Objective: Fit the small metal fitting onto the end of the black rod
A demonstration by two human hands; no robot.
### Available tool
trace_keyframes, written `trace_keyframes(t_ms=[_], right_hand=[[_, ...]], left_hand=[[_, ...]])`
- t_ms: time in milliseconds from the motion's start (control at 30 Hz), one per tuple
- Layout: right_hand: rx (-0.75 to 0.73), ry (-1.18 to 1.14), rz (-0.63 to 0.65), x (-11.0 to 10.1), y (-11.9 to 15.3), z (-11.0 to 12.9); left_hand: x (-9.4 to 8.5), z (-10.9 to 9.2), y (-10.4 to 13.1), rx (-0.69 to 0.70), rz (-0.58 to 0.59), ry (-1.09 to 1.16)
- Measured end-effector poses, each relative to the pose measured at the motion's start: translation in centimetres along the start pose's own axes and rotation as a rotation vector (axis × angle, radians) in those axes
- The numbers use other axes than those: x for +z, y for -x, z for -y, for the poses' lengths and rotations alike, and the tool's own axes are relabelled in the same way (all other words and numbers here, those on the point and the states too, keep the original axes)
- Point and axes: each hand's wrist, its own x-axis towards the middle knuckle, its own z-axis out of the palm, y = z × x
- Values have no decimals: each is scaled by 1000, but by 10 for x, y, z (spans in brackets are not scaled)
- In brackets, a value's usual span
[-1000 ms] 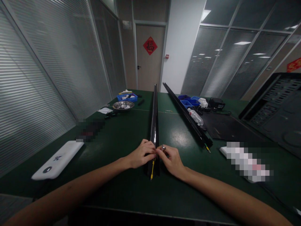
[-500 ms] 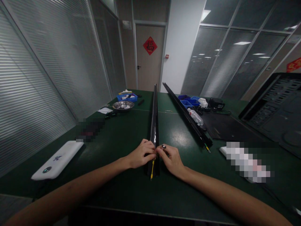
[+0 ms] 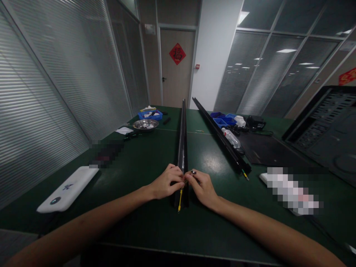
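Note:
A long black rail (image 3: 182, 141) lies lengthwise on the green table, its near end between my hands. From that end a short yellow wire (image 3: 180, 200) with a ring terminal points toward me. My left hand (image 3: 168, 182) is closed at the rail's left side, thumb and fingers pinched together just above the wire. Opposite it, my right hand (image 3: 202, 186) is closed too, its fingertips meeting the left ones over the rail. Whatever the fingertips pinch is small and hidden by them. A ring (image 3: 193, 172) is on a right finger.
A second black rail (image 3: 219, 135) with a green-yellow wire (image 3: 245, 175) lies to the right, beside a plastic bottle (image 3: 231, 138) and blue bins (image 3: 224, 121). Left stand a metal bowl (image 3: 145, 125), a blue tray (image 3: 155, 116) and a white device (image 3: 69, 189). A black panel (image 3: 325, 129) leans at right.

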Motion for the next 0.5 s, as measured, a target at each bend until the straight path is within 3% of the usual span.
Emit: trace_keyframes(t_ms=[500], right_hand=[[-36, 27, 0, 0, 2, 1]], left_hand=[[-1, 1, 0, -7, 12, 23]])
